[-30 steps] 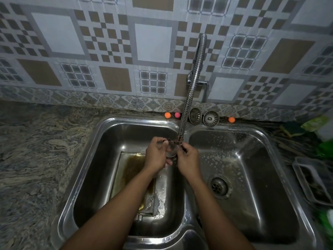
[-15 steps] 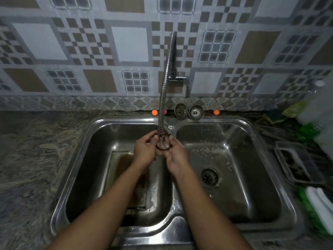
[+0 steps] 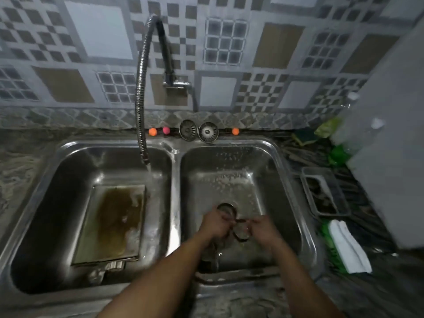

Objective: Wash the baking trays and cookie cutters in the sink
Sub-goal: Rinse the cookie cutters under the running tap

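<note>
A double steel sink [image 3: 175, 157] fills the view. In its left basin lies a rectangular baking tray [image 3: 110, 223] with brown stains and water on it. Over the right basin, my left hand [image 3: 215, 224] and my right hand [image 3: 263, 230] together hold a round metal cookie cutter [image 3: 241, 232]; a second ring [image 3: 227, 208] shows just above my left fingers. The drain under my hands is mostly hidden. Water runs from the flexible tap hose [image 3: 140, 106] into the left basin.
Two sink strainers [image 3: 198, 130] and three small coloured balls [image 3: 152, 131] sit on the back ledge. On the right counter are a metal tray [image 3: 325, 191], a white folded cloth [image 3: 348, 246], green items [image 3: 337, 154] and a large white container [image 3: 390, 134].
My hands have moved with the cutter from under the running tap at the divider to low over the right basin. The view has shifted, and the tap hose now hangs over the left basin.
</note>
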Available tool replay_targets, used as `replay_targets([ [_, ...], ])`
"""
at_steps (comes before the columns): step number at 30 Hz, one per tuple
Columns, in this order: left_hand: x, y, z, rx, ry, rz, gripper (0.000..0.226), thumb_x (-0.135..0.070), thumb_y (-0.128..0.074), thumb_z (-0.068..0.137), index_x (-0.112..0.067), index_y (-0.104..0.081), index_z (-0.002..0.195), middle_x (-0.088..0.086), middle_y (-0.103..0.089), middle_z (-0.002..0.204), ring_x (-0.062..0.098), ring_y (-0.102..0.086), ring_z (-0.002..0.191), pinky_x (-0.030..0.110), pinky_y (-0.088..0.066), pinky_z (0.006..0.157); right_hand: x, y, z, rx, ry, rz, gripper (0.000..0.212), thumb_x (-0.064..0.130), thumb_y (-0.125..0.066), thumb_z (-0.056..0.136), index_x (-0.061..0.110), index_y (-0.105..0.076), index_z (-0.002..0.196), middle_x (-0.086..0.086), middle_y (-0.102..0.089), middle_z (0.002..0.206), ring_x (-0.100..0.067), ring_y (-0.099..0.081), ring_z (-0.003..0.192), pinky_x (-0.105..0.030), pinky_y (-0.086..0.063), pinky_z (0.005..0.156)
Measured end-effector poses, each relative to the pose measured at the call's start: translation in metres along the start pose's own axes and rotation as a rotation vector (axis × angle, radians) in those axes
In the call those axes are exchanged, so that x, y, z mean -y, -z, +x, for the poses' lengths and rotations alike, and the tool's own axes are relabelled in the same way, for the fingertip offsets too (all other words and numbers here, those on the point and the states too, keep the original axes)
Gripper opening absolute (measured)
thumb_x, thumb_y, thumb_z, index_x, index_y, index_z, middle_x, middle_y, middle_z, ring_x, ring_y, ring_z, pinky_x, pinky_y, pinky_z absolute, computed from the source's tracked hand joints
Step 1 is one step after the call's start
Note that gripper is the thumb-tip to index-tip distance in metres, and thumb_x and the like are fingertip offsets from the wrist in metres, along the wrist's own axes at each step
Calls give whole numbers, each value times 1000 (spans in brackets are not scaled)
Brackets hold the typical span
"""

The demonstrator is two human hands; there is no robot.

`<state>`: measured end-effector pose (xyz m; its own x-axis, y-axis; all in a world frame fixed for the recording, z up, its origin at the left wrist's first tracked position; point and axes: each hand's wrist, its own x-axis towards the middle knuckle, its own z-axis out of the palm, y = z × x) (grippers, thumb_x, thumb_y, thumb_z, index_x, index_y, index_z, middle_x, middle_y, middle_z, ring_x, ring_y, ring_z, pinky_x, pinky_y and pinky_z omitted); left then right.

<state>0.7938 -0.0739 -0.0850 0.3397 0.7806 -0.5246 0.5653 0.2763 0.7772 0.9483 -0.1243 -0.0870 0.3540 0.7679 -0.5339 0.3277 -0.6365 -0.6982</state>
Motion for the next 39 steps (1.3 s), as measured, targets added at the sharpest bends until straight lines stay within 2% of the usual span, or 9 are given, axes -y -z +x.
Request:
replay_targets([
  [4, 2, -29, 6, 14, 6, 180, 32, -32, -58, 95, -4, -73, 102, 18, -73, 105, 30, -67, 102, 32, -48, 79, -45, 5, 25, 95, 30, -250, 22, 6, -57, 89, 5, -75, 100, -15, -73, 106, -17, -64, 96, -28, -51, 87],
  [9, 16, -42, 10, 121, 91, 250, 45, -32, -53, 75, -8, -74, 107, 10, -73, 112, 19, -66, 108, 19, -50, 78, -58, -3, 34, 194, -90, -486, 27, 15, -54, 92, 8, -70, 112, -14, -65, 119, -27, -59, 117, -28, -44, 95],
  [12, 23, -50, 15, 141, 83, 347, 29, -20, -56, 89, -6, -72, 109, 7, -71, 116, 10, -61, 106, 11, -39, 65, -57, -6, 38, 242, -52, -661, 32, 15, -52, 96, 2, -62, 123, -18, -60, 128, -30, -56, 120, -28, -43, 95],
  [19, 33, -60, 22, 205, 62, 483, 29, -14, -57, 90, 0, -68, 113, 15, -66, 122, 27, -60, 116, 21, -41, 90, -73, -24, 48, 360, -120, -794, 38, 9, -67, 87, -4, -61, 122, -18, -63, 125, -27, -62, 114, -26, -48, 82],
  [22, 35, -58, 23, 215, 44, 521, 30, -15, -58, 88, -3, -68, 113, 16, -65, 123, 29, -60, 116, 27, -44, 94, -74, -25, 45, 375, -137, -868, 50, 11, -75, 79, -4, -59, 124, -16, -61, 129, -25, -60, 119, -27, -48, 91],
  [29, 39, -60, 25, 185, 58, 526, 32, -19, -56, 88, -4, -64, 116, 16, -63, 122, 31, -59, 117, 31, -50, 89, -77, -26, 48, 318, -18, -890, 42, 13, -61, 89, -4, -58, 127, -19, -56, 135, -30, -53, 126, -29, -42, 100],
  [33, 32, -55, 25, 163, 26, 468, 25, -16, -57, 86, -6, -72, 103, 13, -72, 109, 26, -65, 106, 21, -43, 73, -73, -20, 51, 378, -43, -916, 34, 16, -64, 87, 1, -66, 117, -15, -61, 103, -13, -58, 101, -24, -48, 82],
  [36, 24, -44, 26, 129, -12, 397, 23, -16, -57, 85, -6, -74, 98, 12, -74, 103, 23, -67, 101, 22, -45, 75, -66, -15, 53, 309, -7, -969, 31, 18, -57, 92, 5, -66, 119, -13, -65, 115, -24, -62, 108, -16, -47, 73],
  [39, 11, -25, 24, 58, -35, 319, 23, -23, -59, 89, -6, -75, 90, 14, -74, 94, 22, -69, 94, 23, -46, 69, -41, -9, 46, 272, 64, -782, 33, 15, -46, 96, 1, -64, 120, -18, -61, 129, -32, -54, 122, -27, -41, 92],
])
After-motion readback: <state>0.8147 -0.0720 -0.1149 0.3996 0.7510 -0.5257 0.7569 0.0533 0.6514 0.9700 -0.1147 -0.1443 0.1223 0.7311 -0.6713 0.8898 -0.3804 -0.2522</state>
